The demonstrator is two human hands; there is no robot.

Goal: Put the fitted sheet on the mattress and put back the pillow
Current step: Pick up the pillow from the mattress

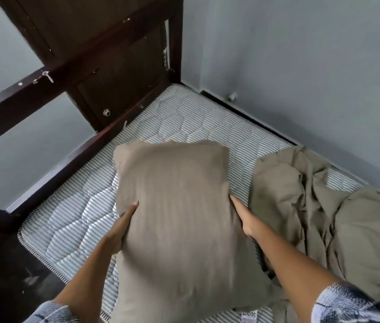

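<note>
A taupe pillow [175, 220] is held up over the bare striped mattress [72, 220], in the middle of the view. My left hand [122, 229] grips the pillow's left edge, with the thumb on the front and the fingers hidden behind. My right hand [245, 221] grips the right edge the same way. The taupe fitted sheet [312, 210] lies crumpled in a heap on the right part of the mattress, next to the pillow.
A dark wooden headboard and bed frame [91, 66] run along the mattress's far and left sides. A grey wall [312, 66] borders the right side. Dark floor [5, 276] shows at the lower left.
</note>
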